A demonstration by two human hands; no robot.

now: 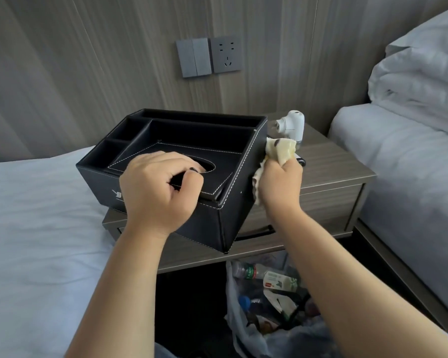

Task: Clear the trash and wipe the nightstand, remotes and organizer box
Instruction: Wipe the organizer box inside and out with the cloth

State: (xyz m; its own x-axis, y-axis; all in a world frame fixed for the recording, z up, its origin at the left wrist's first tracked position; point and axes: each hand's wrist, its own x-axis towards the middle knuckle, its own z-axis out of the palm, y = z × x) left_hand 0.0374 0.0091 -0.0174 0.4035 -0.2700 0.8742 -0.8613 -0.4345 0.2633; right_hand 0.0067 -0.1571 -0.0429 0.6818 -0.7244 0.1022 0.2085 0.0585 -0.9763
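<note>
The left hand hooks fingers into the tissue slot, tilting the box over the bench to expose its three o'clock side, where the right hand presses a clutched cloth. Trash bag waits at six o'clock.

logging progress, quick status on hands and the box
Left hand grips organizer box at its tissue slot, box tilted. Right hand presses cloth on box's right side. White device close behind cloth.
</note>
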